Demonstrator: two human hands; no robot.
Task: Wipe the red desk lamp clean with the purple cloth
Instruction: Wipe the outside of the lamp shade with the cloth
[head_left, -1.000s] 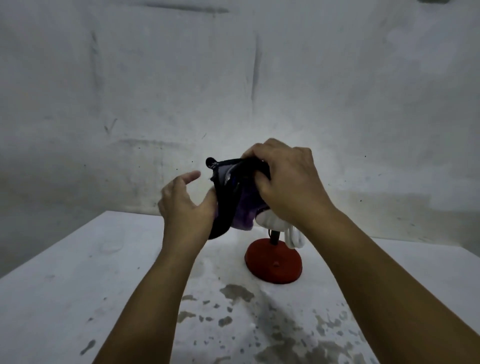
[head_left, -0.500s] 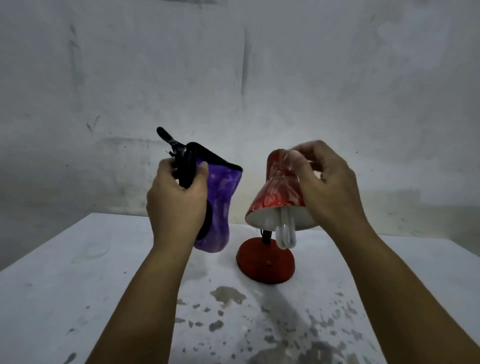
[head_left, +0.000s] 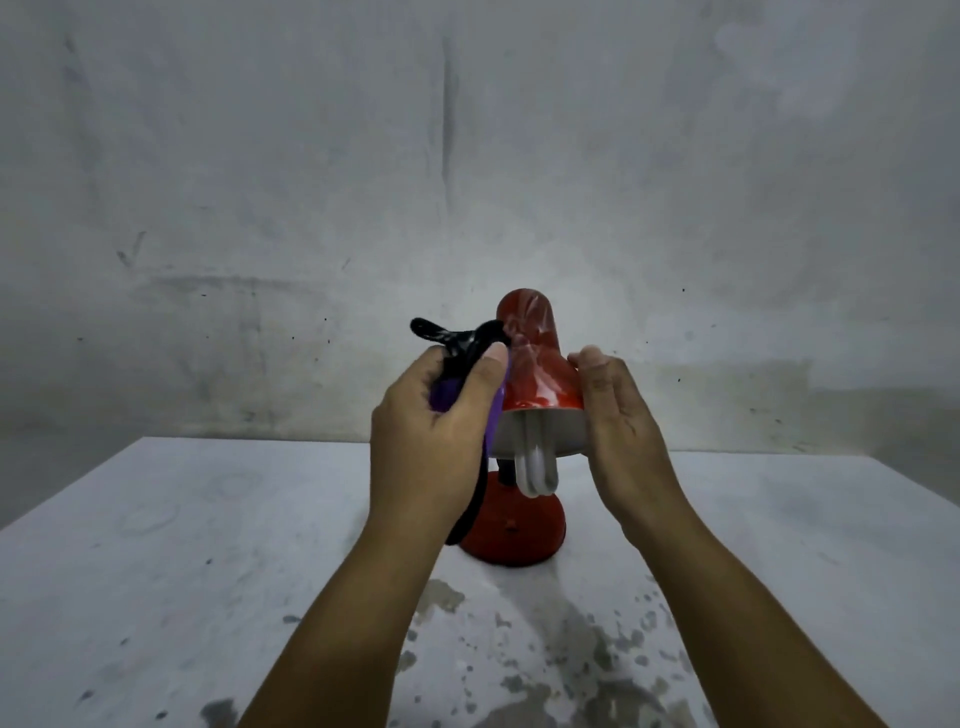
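Note:
The red desk lamp (head_left: 537, 364) stands on the white table (head_left: 156, 545), its shade streaked with pale dust, a white bulb (head_left: 537, 467) hanging under it and a round red base (head_left: 519, 530) below. My left hand (head_left: 431, 431) grips the purple cloth (head_left: 457, 364), which has a black edge, and presses it against the shade's left side. My right hand (head_left: 618, 415) rests with straight fingers along the shade's right rim, steadying it.
A stained grey wall (head_left: 467, 182) rises just behind the table's far edge. Dark flaked patches (head_left: 571, 649) mark the tabletop in front of the lamp.
My left hand brought the cloth from the left back onto the shade's left side. My right hand slid from gripping the shade's top down to its right rim.

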